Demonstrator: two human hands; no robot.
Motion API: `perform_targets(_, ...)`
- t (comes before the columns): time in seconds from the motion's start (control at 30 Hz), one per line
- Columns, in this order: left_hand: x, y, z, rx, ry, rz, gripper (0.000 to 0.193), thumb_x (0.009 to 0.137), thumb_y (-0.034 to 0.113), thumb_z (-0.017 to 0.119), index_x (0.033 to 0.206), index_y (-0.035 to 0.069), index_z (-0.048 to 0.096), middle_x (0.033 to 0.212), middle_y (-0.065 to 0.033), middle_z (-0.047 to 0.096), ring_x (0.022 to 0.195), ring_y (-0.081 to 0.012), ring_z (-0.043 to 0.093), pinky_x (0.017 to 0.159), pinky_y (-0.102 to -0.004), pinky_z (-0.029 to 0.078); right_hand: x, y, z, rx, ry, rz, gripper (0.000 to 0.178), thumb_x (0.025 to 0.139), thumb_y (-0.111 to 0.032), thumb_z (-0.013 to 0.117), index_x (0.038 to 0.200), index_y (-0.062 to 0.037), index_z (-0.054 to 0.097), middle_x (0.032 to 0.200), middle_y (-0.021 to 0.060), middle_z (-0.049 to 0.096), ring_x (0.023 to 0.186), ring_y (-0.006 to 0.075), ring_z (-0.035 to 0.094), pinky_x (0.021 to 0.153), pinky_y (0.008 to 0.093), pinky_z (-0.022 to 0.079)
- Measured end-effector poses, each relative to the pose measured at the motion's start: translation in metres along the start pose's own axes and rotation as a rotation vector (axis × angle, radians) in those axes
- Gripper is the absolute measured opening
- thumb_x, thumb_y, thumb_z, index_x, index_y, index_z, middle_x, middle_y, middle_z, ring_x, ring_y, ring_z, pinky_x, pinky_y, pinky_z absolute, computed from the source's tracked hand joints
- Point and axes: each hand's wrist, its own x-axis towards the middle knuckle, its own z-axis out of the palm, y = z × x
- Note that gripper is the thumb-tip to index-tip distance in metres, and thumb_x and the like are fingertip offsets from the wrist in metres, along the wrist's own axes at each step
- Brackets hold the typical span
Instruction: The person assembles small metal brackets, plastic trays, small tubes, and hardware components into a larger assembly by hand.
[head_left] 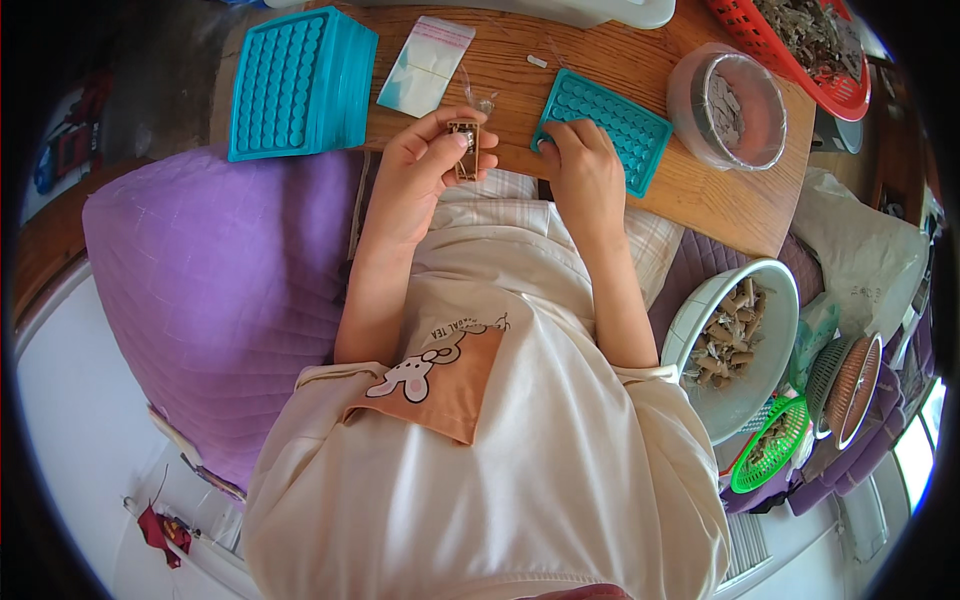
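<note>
My left hand (418,168) is closed around a small brown, box-like frame (468,168) with a shiny metallic part inside. It holds the piece upright in front of the table's near edge, thumb across its face. My right hand (585,180) is at the near left corner of a teal tray (632,132) with rows of round pockets. Its fingers are curled together in a pinch; whatever is between them is too small or hidden to make out. Beyond my left hand, a clear plastic packet (425,75) with a pink-striped top lies on the wooden table (510,50).
Stacked teal trays (345,85) stand at the left. A lined round tub (690,110) of grey flat pieces sits right, with a red basket (740,30) behind. Lower right are a pale basin (685,325) of brown pieces and a green basket (748,478). Purple quilted fabric (220,280) bulges left.
</note>
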Motion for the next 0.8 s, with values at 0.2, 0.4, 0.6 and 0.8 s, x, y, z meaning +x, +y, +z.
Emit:
perform_targets(0.2, -0.001, 0.0, 0.007, 0.039, -0.01, -0.012, 0.027, 0.083, 0.012, 0.046, 0.105, -0.002, 0.048, 0.089, -0.0123, 0.057, 0.075, -0.0166, 0.059, 0.065, -0.0263, 0.049, -0.001, 0.001, 0.001, 0.05, -0.01, 0.048, 0.01, 0.066, -0.003, 0.06, 0.075, -0.0041, 0.055, 0.074, 0.0082, 0.051, 0.069, 0.023, 0.051, 0.055, 0.0314, 0.044)
perform_targets(0.4, -0.006, -0.001, 0.016, 0.06, -0.056, 0.002, 0.03, 0.081, 0.012, 0.053, 0.107, -0.003, 0.047, 0.088, -0.01, 0.058, 0.076, -0.0143, 0.058, 0.066, -0.0246, 0.048, 0.006, -0.036, -0.036, 0.494, 0.253, -0.007, 0.013, 0.067, 0.004, 0.06, 0.077, -0.0022, 0.054, 0.083, 0.0108, 0.052, 0.071, 0.0227, 0.053, 0.056, 0.0286, 0.045)
perform_targets(0.6, -0.008, 0.0, 0.031, 0.032, -0.129, 0.0, 0.031, 0.081, 0.008, 0.054, 0.108, -0.004, 0.047, 0.083, -0.007, 0.058, 0.074, -0.0097, 0.055, 0.065, -0.0205, 0.046, 0.0, -0.037, -0.029, 0.614, 0.261, -0.071, 0.014, 0.067, 0.005, 0.06, 0.078, -0.0007, 0.054, 0.087, 0.0103, 0.054, 0.072, 0.0219, 0.055, 0.057, 0.0277, 0.046)
perform_targets(0.8, -0.005, -0.001, 0.036, 0.19, -0.084, -0.006, 0.029, 0.081, 0.006, 0.053, 0.107, -0.004, 0.048, 0.081, -0.0045, 0.058, 0.071, -0.0062, 0.054, 0.063, -0.0185, 0.044, 0.003, -0.03, -0.034, 0.677, 0.108, -0.006, 0.013, 0.067, 0.006, 0.058, 0.077, 0.0003, 0.053, 0.086, 0.0098, 0.055, 0.068, 0.0215, 0.055, 0.055, 0.0277, 0.047)
